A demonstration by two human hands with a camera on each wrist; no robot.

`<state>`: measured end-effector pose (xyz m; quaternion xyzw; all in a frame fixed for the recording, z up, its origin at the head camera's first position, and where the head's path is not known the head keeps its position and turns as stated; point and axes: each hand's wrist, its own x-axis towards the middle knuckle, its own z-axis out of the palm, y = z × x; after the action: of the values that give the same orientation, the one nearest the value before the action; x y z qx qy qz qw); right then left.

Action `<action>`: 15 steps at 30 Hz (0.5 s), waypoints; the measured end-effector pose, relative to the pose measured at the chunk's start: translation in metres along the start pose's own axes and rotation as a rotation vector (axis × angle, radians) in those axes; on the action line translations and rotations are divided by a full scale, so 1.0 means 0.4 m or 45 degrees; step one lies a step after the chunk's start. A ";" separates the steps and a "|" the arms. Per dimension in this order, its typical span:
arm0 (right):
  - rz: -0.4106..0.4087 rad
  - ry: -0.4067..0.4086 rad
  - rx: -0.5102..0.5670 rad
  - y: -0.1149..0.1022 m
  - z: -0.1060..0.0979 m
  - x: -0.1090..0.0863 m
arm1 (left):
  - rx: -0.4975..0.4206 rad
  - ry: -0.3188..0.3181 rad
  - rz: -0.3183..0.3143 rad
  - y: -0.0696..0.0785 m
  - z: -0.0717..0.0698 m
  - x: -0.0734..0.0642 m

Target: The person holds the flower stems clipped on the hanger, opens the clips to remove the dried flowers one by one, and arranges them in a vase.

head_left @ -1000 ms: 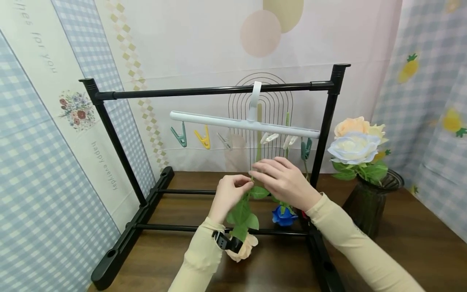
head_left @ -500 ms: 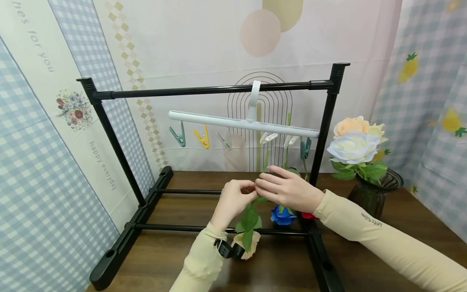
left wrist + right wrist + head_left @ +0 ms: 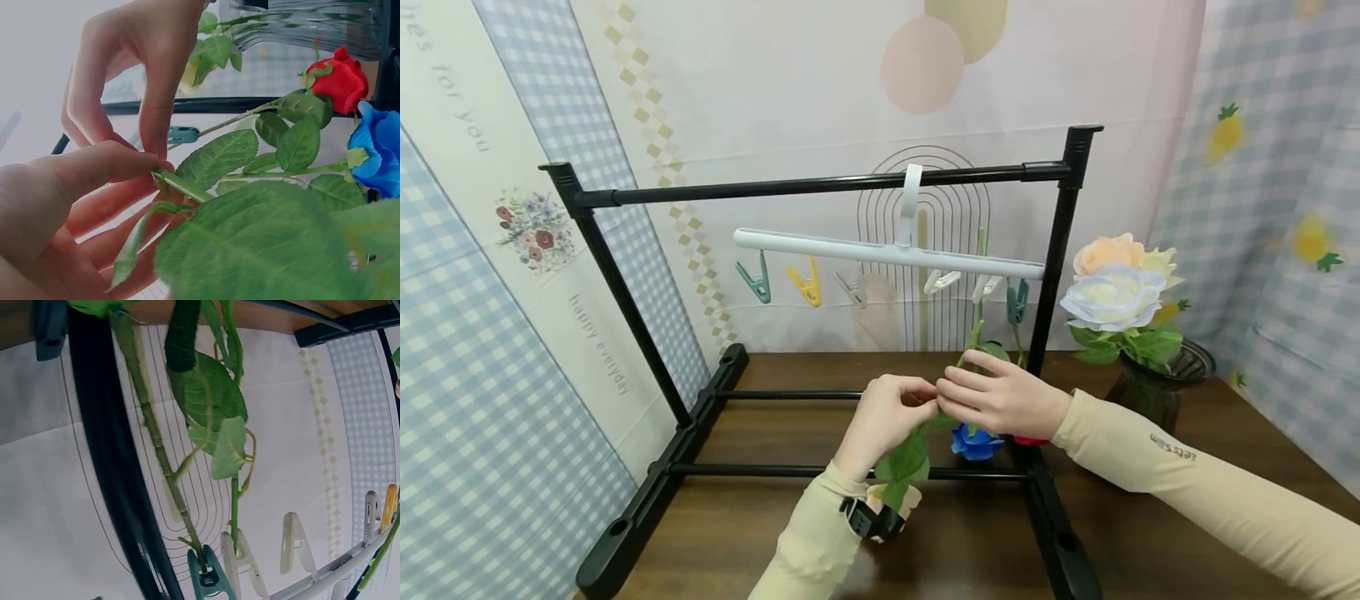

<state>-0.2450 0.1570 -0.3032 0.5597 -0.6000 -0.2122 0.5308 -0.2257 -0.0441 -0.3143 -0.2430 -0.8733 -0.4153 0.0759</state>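
In the head view my left hand (image 3: 883, 417) pinches the green stem of a peach rose (image 3: 914, 498) that hangs bloom down, partly behind the watch on my left wrist. My right hand (image 3: 1003, 396) pinches the same stem just beside the left fingertips; its upper end (image 3: 976, 333) leans right above the hand. The left wrist view has both thumbs meeting at the stem (image 3: 190, 187). Behind the right hand, a blue rose (image 3: 977, 442) and a red rose (image 3: 340, 81) hang upside down. Their stems are held by a white clip (image 3: 240, 569) and a teal clip (image 3: 209, 578).
A white hanger (image 3: 827, 246) hooks over the black rack's top bar (image 3: 737, 190). Along it are a teal clip (image 3: 758, 279), a yellow clip (image 3: 806, 285), a grey clip (image 3: 853, 290) and another white clip (image 3: 942, 282). A dark glass vase (image 3: 1150, 400) with roses stands at right.
Both hands have moved right and slightly down with the peach rose between them. The upper stem now tilts toward the right. The view has shifted a little.
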 end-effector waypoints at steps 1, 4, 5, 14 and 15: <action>-0.006 0.000 -0.008 -0.002 0.001 -0.002 | 0.009 0.004 0.009 0.000 0.002 -0.002; -0.013 -0.009 -0.039 -0.006 0.000 -0.008 | 0.054 0.021 0.039 0.004 0.010 -0.005; -0.012 -0.011 -0.047 -0.007 0.000 -0.012 | 0.071 0.028 0.053 0.007 0.013 -0.006; 0.011 -0.040 -0.043 -0.008 -0.015 -0.031 | 0.193 0.066 0.132 0.031 0.026 -0.008; 0.012 -0.044 -0.044 -0.007 -0.017 -0.032 | 0.196 0.068 0.137 0.033 0.026 -0.010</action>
<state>-0.2402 0.1699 -0.3084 0.5440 -0.6079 -0.2297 0.5308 -0.2151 -0.0303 -0.3132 -0.2719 -0.8861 -0.3485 0.1398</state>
